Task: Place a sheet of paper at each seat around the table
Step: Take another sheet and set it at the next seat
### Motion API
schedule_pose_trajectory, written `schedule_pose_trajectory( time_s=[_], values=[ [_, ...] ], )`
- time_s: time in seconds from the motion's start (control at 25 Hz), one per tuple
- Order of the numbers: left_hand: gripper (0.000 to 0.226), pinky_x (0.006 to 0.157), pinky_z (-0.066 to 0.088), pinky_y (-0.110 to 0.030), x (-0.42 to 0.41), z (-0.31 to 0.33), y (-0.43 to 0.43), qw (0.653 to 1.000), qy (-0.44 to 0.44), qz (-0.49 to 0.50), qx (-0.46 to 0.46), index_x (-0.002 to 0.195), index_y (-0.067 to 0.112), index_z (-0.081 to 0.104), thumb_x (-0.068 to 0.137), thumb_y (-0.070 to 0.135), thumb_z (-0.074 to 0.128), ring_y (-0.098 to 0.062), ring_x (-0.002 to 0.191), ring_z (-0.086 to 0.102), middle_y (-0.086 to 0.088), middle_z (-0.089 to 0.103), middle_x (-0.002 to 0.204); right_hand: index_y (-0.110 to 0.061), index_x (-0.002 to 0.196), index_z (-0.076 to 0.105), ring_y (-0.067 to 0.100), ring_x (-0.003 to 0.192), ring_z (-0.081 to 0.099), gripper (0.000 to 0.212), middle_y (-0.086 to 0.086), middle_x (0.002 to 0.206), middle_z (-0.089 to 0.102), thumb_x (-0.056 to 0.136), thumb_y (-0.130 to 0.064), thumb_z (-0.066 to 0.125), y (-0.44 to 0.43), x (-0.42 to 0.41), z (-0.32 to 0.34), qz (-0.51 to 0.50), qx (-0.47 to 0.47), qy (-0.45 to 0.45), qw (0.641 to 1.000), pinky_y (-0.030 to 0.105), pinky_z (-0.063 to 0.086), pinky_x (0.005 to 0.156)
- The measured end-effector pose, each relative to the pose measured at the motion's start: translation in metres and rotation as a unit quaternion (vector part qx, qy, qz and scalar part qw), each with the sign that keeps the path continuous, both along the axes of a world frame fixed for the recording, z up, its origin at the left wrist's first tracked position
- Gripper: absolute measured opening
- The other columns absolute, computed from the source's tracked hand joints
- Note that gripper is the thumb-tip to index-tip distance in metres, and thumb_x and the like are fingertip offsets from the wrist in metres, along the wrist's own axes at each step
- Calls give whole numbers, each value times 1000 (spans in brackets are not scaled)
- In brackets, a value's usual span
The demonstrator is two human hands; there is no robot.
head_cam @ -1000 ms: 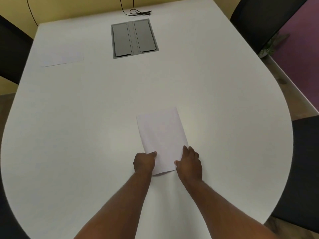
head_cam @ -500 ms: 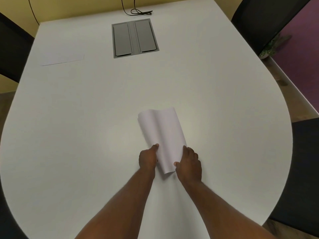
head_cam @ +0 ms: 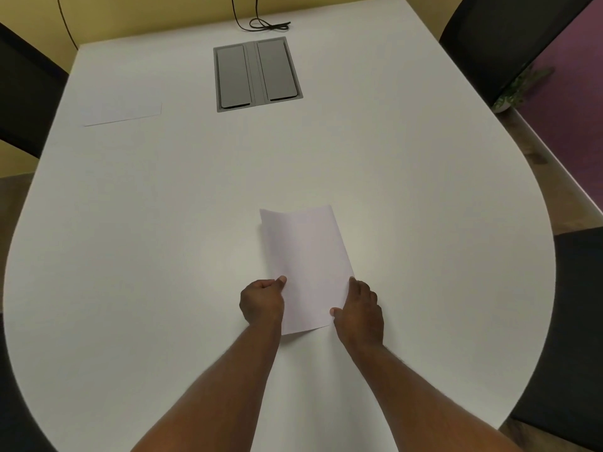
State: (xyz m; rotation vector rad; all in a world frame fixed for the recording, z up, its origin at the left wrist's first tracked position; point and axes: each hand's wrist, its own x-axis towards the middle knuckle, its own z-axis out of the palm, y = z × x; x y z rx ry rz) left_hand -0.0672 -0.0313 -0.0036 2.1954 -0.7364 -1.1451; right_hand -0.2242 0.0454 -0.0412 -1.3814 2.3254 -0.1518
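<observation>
A white sheet of paper (head_cam: 305, 265) is held just above the white table (head_cam: 163, 256), near its front middle, with its far left corner curled up. My left hand (head_cam: 261, 303) pinches the sheet's left edge between thumb and fingers. My right hand (head_cam: 359, 309) grips the right edge near the bottom corner. Another white sheet (head_cam: 122, 113) lies flat at the far left, in front of a black chair (head_cam: 23, 89).
A grey cable hatch (head_cam: 257, 73) is set into the table's far middle, with a black cable (head_cam: 264, 24) behind it. Black chairs stand at the far right (head_cam: 502, 37) and near right (head_cam: 574, 337). A potted plant (head_cam: 518, 89) sits on the floor at right.
The sheet lay flat a second ago; both hands then bowed it upward, and now it is flatter again and held slightly farther up the table, its far left corner lifted.
</observation>
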Motion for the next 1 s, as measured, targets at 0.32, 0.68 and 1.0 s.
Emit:
schedule_pose_trajectory(
  time_s=[0.32, 0.68, 1.0],
  values=[
    [22, 75, 44, -30, -4, -1, 2, 986, -122, -116, 20, 87, 15, 72, 96, 31, 60, -28, 81, 62, -8, 75, 97, -13, 146, 33, 25, 120, 49, 74, 5, 140, 46, 86, -37, 69, -2, -2, 0, -18, -12, -17, 1000, 36, 48, 90],
    [5, 88, 40, -35, -7, 18, 7, 972, -182, -111, -104, 84, 27, 71, 88, 30, 71, -20, 84, 64, 8, 71, 99, -13, 145, 37, 25, 125, 47, 69, 4, 142, 47, 89, -42, 65, -5, -11, 10, -50, -54, -32, 997, 38, 45, 96],
    [5, 64, 45, -26, -5, 46, 5, 982, 11, -144, -120, 91, 18, 65, 94, 22, 63, -19, 78, 63, 2, 70, 86, -12, 147, 34, 28, 133, 44, 64, 8, 149, 44, 96, -45, 54, -5, -10, 38, -112, -88, -93, 985, 42, 42, 105]
  ],
)
